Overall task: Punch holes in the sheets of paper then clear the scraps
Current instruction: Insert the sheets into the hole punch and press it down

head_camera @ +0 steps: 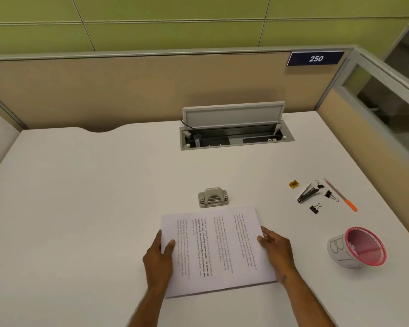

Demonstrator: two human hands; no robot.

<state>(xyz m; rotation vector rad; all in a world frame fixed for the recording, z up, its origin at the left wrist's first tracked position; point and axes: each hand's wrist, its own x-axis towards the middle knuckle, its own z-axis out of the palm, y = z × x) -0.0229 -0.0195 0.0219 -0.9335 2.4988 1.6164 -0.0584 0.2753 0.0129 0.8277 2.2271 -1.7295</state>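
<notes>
Gripping the sheets of paper (219, 250) by both side edges, the left hand (158, 260) and right hand (278, 253) pinch them just short of the hole punch (213, 197). Nothing looks punched yet; no scraps lie on the surface (92, 197).

White desk (104, 197), cable hatch (236, 135) open at rear. On it: printed sheets of paper (217, 251) at front centre; grey hole punch (213, 197) just behind them; at right, yellow sharpener (293, 184), nail clipper (308, 193), three binder clips (315, 208), orange-tipped pen (340, 195), pink mesh cup (358, 247) tipped sideways.
</notes>
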